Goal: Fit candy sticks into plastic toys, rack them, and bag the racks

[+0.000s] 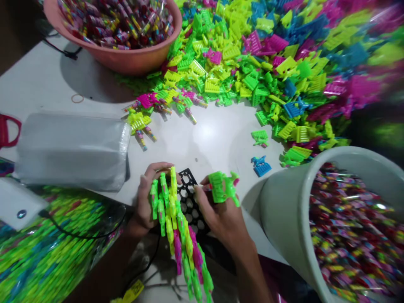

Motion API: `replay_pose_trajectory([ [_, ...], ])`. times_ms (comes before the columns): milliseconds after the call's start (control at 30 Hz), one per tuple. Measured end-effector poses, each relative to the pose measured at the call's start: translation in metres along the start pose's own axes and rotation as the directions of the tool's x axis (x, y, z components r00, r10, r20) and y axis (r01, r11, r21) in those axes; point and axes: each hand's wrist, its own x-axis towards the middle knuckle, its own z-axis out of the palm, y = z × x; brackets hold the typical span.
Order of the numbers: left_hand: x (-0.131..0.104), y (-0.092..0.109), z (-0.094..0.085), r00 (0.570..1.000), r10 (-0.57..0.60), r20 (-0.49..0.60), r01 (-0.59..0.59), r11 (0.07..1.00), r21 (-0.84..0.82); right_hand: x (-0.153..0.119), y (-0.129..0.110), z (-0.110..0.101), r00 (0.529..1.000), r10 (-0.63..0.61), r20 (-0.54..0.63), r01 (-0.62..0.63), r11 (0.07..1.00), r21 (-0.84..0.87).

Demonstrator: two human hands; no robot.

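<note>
A black honeycomb rack sits at the table's front edge, with rows of green, yellow and pink plastic toys along its left and near side. My left hand curls round the rack's left side and the nearest toys; its fingertips are partly hidden behind them. Over the rack's right side is my right hand. It pinches the narrow end of a green comb-shaped toy, which points out to the right with a small pink spot on it. The pinched end is mostly covered by my fingers.
A pink basin of candy tubes stands at back left, before a large heap of coloured plastic toys. A white bucket of candies is at right. Clear plastic bags lie left. A blue toy lies near the bucket.
</note>
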Motion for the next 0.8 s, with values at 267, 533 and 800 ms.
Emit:
replay_pose_trajectory([
  [267, 0.0, -0.004, 0.001, 1.0, -0.011, -0.015, 0.01, 0.998, -0.056, -0.001, 0.0, 0.019, 0.95, -0.114, 0.291, 0.114, 0.993, 0.018],
  [533, -0.001, 0.001, 0.003, 1.0, 0.0, -0.029, -0.001, 0.998, -0.064, 0.004, -0.01, 0.008, 0.876, -0.155, 0.457, 0.291, 0.925, -0.244],
  [800, -0.001, -0.007, -0.006, 0.996, -0.03, 0.088, 0.039, 0.995, -0.093, 0.081, -0.007, -0.006, 0.966, -0.094, 0.242, 0.137, 0.977, -0.166],
])
